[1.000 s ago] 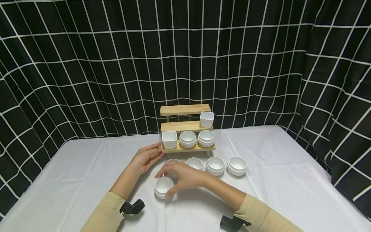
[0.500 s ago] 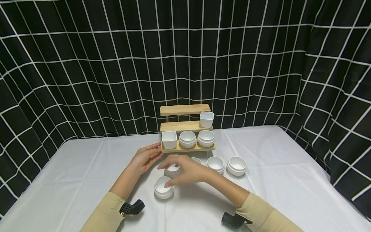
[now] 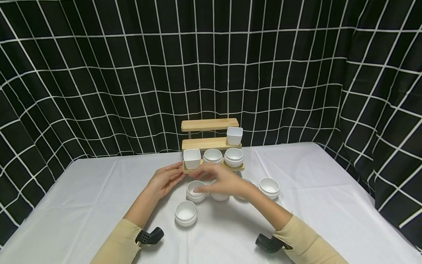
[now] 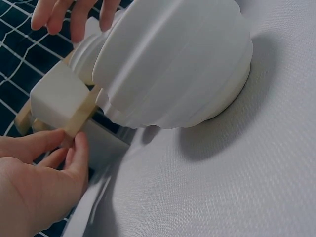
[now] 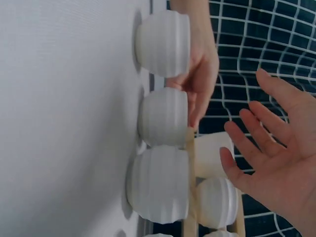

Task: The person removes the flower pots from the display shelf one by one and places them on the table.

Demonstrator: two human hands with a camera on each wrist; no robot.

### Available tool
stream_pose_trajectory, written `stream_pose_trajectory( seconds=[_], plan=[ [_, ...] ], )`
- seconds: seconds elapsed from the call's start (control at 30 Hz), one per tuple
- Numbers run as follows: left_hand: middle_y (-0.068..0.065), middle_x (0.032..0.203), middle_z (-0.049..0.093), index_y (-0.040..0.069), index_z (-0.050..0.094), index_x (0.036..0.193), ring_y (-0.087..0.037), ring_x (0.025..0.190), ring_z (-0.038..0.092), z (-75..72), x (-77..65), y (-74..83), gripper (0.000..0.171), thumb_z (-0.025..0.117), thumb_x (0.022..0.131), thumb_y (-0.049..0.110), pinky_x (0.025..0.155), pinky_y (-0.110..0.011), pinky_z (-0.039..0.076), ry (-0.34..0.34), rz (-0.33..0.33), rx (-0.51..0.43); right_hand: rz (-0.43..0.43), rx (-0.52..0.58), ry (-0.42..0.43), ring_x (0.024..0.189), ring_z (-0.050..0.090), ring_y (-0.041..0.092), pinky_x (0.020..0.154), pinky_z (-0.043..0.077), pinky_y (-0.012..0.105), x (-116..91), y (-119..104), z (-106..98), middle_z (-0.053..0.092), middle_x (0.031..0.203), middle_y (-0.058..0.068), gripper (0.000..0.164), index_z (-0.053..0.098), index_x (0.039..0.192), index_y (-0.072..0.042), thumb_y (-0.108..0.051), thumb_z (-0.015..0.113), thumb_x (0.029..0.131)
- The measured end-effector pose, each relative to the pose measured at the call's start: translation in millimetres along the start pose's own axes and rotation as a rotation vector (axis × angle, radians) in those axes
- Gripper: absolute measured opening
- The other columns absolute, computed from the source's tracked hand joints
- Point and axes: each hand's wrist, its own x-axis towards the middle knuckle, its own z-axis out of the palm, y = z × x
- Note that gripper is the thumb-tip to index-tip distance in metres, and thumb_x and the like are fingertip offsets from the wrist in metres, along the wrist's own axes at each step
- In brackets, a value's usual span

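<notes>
My left hand (image 3: 166, 180) pinches the left end of the lowest board of a three-tier wooden display stand (image 3: 209, 124); the left wrist view shows thumb and fingers on the board's end (image 4: 81, 114). My right hand (image 3: 222, 180) hovers over the row of white round bowls before the stand, holding nothing; its fingers are spread in the right wrist view. It partly hides the bowls (image 3: 194, 195) beneath. On the lowest board sit a square white cup (image 3: 192, 159) and two round bowls (image 3: 234, 157). Another square cup (image 3: 234, 136) stands on the middle board's right end.
One round bowl (image 3: 186, 213) stands nearer me, in front of the row. The row's rightmost bowl (image 3: 269, 187) is right of the stand. White cloth (image 3: 313, 205) covers the table; a black curtain with a white grid (image 3: 211, 73) hangs behind.
My right hand has lifted off the nearest bowl and moved away from me, over the row and towards the stand. My left hand has stayed at the lowest board's end.
</notes>
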Motion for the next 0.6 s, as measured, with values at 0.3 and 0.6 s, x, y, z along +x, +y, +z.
stream_pose_trajectory(
  seconds=[0.3,0.6],
  plan=[
    [-0.026,0.142,0.06,-0.013,0.039,0.155,-0.006,0.098,0.07,-0.6,-1.5,-0.3,0.049,0.049,0.107,-0.008,0.107,-0.024,0.058,-0.016,0.008,-0.007,-0.025,0.069,0.075,0.114,0.071,0.036,0.101,0.063,0.051,-1.4,1.0,-8.7,0.071,0.127,0.023,0.037,0.067,0.127,0.007,-0.003,0.079,0.093],
    [-0.029,0.15,0.054,-0.013,0.04,0.154,-0.007,0.097,0.07,0.7,-1.5,0.7,0.048,0.05,0.108,-0.007,0.106,-0.024,0.058,-0.01,0.005,-0.009,-0.014,0.087,0.139,0.112,0.07,0.045,0.098,0.066,0.04,-3.0,1.4,-16.2,0.069,0.129,0.028,0.036,0.068,0.126,0.01,0.0,0.078,0.093]
  ],
)
